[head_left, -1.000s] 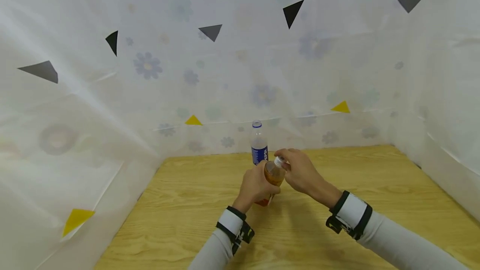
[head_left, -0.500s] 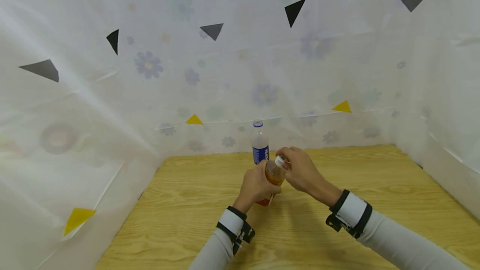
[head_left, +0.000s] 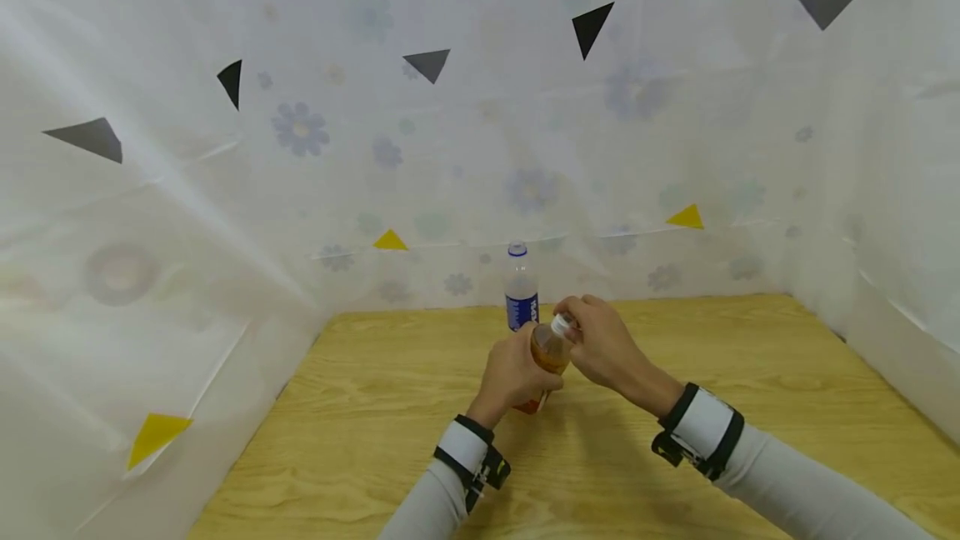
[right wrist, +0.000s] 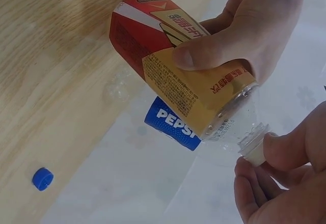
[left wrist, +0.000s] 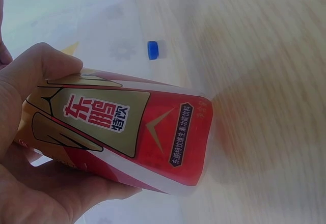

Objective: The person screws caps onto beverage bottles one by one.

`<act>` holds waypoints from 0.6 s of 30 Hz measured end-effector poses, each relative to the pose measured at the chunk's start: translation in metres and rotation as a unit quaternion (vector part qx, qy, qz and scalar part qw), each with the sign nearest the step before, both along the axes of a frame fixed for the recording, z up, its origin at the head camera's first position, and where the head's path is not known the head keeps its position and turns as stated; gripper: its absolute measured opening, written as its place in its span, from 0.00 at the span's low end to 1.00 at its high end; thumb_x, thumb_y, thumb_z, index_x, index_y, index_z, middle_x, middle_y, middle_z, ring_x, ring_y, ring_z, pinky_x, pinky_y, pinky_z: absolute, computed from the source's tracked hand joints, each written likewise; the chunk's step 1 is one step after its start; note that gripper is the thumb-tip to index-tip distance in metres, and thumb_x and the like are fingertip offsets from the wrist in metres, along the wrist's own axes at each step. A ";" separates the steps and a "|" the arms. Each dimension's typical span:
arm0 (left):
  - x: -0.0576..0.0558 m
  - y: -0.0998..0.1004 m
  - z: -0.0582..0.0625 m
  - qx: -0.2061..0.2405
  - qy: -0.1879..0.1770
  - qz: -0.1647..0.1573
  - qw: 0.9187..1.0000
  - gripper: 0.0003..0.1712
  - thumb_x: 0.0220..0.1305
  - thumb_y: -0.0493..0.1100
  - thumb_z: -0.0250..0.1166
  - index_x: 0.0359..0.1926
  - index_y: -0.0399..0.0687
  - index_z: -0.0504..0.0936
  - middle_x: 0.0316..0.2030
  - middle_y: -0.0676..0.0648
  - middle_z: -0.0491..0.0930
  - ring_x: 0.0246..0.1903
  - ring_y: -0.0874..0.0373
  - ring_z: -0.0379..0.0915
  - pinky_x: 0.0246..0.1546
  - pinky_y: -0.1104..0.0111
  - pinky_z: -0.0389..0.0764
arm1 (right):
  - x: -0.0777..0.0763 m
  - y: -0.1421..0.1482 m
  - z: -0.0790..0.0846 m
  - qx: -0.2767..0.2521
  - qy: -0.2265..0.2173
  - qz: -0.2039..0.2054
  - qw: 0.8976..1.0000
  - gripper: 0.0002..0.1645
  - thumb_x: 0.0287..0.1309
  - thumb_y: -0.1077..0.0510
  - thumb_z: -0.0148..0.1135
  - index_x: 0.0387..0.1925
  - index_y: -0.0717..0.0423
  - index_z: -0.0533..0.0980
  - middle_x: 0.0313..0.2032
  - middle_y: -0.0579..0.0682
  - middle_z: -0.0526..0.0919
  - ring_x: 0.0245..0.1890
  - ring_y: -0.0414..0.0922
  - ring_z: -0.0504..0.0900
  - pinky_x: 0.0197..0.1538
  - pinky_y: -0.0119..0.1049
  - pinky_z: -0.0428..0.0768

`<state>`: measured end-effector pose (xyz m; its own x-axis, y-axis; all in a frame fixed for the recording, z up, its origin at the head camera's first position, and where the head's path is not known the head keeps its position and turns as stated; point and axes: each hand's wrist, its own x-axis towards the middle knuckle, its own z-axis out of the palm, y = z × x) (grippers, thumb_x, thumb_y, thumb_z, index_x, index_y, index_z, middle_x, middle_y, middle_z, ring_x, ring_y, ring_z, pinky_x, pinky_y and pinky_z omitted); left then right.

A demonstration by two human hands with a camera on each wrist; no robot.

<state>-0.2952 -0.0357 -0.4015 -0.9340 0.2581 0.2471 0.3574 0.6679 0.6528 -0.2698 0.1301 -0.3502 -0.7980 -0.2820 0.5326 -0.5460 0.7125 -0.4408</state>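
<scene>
Leaning bottle [right wrist: 164,76] in left hand [head_left: 513,372], right hand [head_left: 604,347] on cap [right wrist: 254,150]

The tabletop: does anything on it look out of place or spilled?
A blue cap lies loose on the tabletop, while the Pepsi bottle behind the held bottle stands uncapped, which looks slightly odd. No spill shows.

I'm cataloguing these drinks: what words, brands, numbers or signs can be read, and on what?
"东鹏特饮": large, on the front of the held bottle.
"东鹏特饮维生素功能饮料": in a dark strip near its base.
"PEPSI": on the blue label of the rear bottle.
Too small or blurred: the fine print on the side panel, the clear shoulder's print, the faint characters by the base.
</scene>
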 end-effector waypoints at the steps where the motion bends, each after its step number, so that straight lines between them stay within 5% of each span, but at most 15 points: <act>1: 0.000 0.000 -0.001 0.000 -0.001 0.000 1.000 0.39 0.44 0.45 0.82 0.58 0.46 0.76 0.45 0.47 0.86 0.41 0.56 0.83 0.41 0.60 0.84 | 0.000 0.000 0.000 0.001 -0.002 -0.002 1.000 0.15 0.56 0.74 0.59 0.45 0.64 0.79 0.37 0.57 0.81 0.34 0.48 0.77 0.36 0.43 0.81; 5: 0.000 0.000 -0.002 0.003 0.000 -0.003 1.000 0.39 0.43 0.46 0.82 0.57 0.47 0.76 0.45 0.47 0.86 0.41 0.55 0.84 0.41 0.60 0.85 | -0.001 0.001 -0.002 0.005 -0.003 -0.014 1.000 0.06 0.62 0.66 0.64 0.41 0.64 0.79 0.34 0.55 0.80 0.33 0.47 0.76 0.35 0.42 0.79; 18: -0.001 0.002 -0.004 -0.008 0.012 -0.004 1.000 0.38 0.43 0.46 0.82 0.56 0.47 0.76 0.44 0.47 0.86 0.40 0.56 0.84 0.39 0.62 0.85 | -0.004 0.003 -0.004 0.004 -0.004 -0.022 1.000 0.09 0.63 0.60 0.66 0.39 0.62 0.78 0.31 0.52 0.77 0.29 0.44 0.72 0.32 0.37 0.72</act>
